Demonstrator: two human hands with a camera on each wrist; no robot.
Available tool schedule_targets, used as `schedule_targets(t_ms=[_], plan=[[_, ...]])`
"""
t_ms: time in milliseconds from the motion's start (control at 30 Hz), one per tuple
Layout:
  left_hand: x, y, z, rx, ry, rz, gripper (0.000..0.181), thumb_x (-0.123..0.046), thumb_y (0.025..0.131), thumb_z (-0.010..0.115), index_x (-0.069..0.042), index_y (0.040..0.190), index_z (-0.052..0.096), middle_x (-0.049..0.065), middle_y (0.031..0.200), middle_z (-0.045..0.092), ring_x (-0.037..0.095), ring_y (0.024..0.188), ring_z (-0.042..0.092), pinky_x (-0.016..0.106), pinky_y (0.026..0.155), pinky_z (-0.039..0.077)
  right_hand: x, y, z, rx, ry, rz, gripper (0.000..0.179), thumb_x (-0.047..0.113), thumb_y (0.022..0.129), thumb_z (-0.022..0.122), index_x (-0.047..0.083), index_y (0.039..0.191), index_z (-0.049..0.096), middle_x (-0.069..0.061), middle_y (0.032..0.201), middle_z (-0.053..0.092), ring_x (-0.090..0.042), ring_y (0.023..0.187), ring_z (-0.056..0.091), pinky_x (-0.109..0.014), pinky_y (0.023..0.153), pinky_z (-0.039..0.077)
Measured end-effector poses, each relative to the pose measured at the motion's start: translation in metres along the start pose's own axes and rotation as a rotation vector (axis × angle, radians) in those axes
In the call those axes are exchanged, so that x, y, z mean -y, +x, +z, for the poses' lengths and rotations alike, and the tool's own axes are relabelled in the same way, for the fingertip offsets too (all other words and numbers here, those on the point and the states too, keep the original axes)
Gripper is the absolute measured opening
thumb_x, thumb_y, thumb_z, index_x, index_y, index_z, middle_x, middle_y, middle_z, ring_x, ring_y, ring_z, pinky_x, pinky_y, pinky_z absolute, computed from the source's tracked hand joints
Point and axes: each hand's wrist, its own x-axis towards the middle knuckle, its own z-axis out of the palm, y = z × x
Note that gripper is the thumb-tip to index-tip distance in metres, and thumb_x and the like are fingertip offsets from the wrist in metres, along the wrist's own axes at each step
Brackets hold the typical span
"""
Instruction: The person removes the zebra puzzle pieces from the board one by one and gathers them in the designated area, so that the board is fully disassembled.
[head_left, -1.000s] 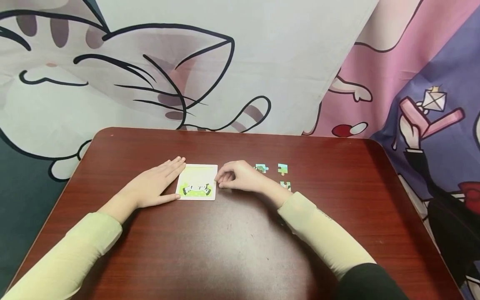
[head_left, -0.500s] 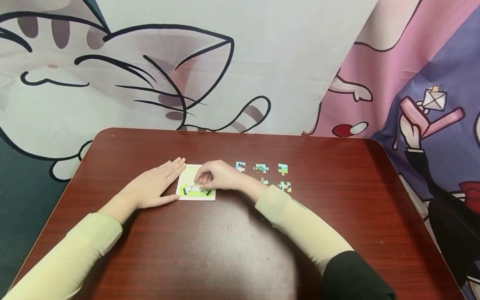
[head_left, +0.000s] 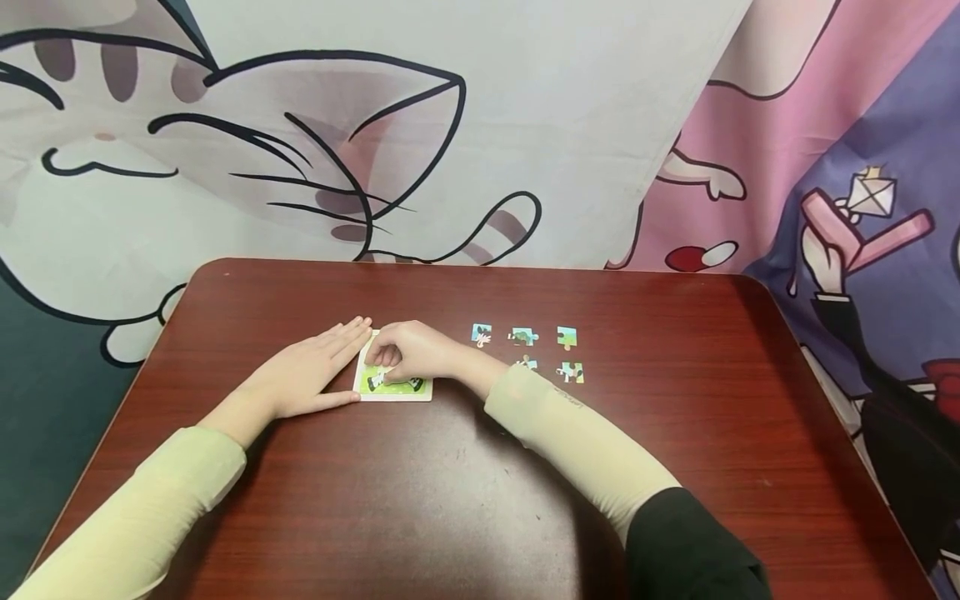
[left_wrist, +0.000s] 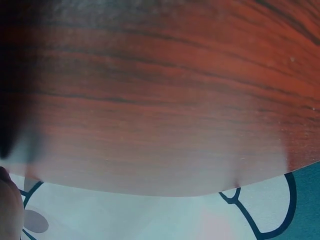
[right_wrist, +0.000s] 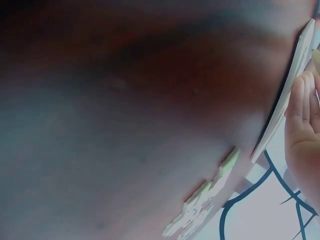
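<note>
A small white-rimmed puzzle board (head_left: 397, 397) with a green and zebra picture lies on the table. My left hand (head_left: 311, 375) lies flat with straight fingers at its left edge, the thumb at the near corner. Above the board, my right hand (head_left: 420, 350) has curled fingers and pinches a small pale puzzle piece (right_wrist: 316, 57), mostly hidden by the fingers. Several loose puzzle pieces (head_left: 522, 337) lie right of the board in two rows, partly behind the right forearm. In the left wrist view only a sliver of the hand (left_wrist: 10, 210) shows.
The brown wooden table (head_left: 450, 500) has rounded far corners. Right behind it hangs a white cartoon-cat cloth (head_left: 562, 125), with a pink and purple printed cloth (head_left: 750, 150) at the right.
My right hand has moved left from the board's right edge to over its middle and left part, uncovering loose pieces on the right. The left hand stays in place.
</note>
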Motion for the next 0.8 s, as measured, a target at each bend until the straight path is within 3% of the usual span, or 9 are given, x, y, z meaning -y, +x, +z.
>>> schedule_targets(t_ms=[167, 233, 800], plan=[[0.001, 0.0, 0.002, -0.029, 0.006, 0.024, 0.094, -0.055, 0.1, 0.066, 0.0, 0.166, 0.029, 0.019, 0.174, 0.03, 0.037, 0.161, 0.033, 0.025, 0.137, 0.005, -0.001, 0.005, 0.003, 0.023, -0.068, -0.022, 0.033, 0.009, 0.086, 0.088, 0.008, 0.116, 0.077, -0.006, 0.109, 0.073, -0.013, 0.097, 0.069, -0.008, 0.082, 0.049], [0.001, 0.0, 0.002, -0.026, 0.005, 0.021, 0.094, -0.055, 0.1, 0.066, -0.001, 0.167, 0.028, 0.019, 0.175, 0.029, 0.037, 0.161, 0.032, 0.022, 0.135, 0.001, -0.001, 0.007, 0.003, 0.035, -0.094, -0.029, 0.034, 0.011, 0.086, 0.089, 0.009, 0.118, 0.077, -0.005, 0.11, 0.073, -0.012, 0.099, 0.069, -0.009, 0.084, 0.049], [0.001, 0.0, 0.001, 0.017, 0.01, -0.007, 0.097, -0.057, 0.1, 0.065, -0.001, 0.168, 0.025, 0.017, 0.177, 0.024, 0.035, 0.163, 0.028, 0.043, 0.136, 0.024, 0.003, 0.012, 0.002, 0.112, -0.182, -0.068, 0.034, 0.012, 0.09, 0.086, 0.01, 0.122, 0.075, -0.006, 0.119, 0.071, -0.014, 0.108, 0.066, -0.016, 0.094, 0.049]])
